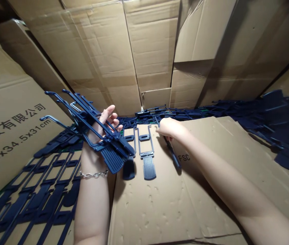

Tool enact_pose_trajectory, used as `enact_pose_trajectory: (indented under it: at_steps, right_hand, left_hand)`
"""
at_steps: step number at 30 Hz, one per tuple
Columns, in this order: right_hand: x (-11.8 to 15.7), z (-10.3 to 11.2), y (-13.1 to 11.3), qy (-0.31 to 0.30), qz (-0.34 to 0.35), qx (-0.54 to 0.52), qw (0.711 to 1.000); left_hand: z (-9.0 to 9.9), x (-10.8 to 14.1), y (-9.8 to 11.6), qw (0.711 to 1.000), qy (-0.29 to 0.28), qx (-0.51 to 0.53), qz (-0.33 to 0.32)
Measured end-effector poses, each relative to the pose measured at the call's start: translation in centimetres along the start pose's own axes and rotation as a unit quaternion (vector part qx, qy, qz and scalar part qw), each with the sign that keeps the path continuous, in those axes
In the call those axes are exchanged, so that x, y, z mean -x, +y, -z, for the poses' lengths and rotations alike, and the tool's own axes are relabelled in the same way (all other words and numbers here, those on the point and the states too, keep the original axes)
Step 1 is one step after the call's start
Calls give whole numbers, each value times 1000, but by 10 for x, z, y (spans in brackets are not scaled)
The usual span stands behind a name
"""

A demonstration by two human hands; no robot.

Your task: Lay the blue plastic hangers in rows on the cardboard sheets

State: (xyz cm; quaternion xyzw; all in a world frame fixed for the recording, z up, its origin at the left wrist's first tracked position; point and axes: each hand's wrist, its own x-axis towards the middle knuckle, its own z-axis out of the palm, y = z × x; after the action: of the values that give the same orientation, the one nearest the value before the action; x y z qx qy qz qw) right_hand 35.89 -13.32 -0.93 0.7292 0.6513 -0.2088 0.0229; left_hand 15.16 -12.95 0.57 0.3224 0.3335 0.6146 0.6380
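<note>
Bare left hand [106,117] on my feed, a silver-coloured chain bracelet [94,175] around its wrist, shiny linked loops, a small clasp-like piece toward the left, bare left forearm [92,204] nearer me, bare right hand [171,128], bare right forearm [215,170].

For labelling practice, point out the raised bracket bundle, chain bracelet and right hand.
Raised bracket bundle [112,160]: head view, ribbed paddle.
Chain bracelet [93,175]: head view, middle links.
Right hand [169,128]: head view, back of hand.
</note>
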Motion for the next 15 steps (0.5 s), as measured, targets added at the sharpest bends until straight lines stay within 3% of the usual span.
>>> enact_pose_trajectory:
  at_steps: [3,8,15]
  right_hand:
    - [-9,-14,-1,29,23,-10,999]
    - [-25,-32,0,74,55,-4,996]
    - [-16,-34,-4,67,131,-16,989]
  left_hand:
    - [3,-4,-3,998,-14,-61,-24]
    - [2,-8,-9,997,-26,-66,20]
    - [1,-14,-20,993,-49,-93,52]
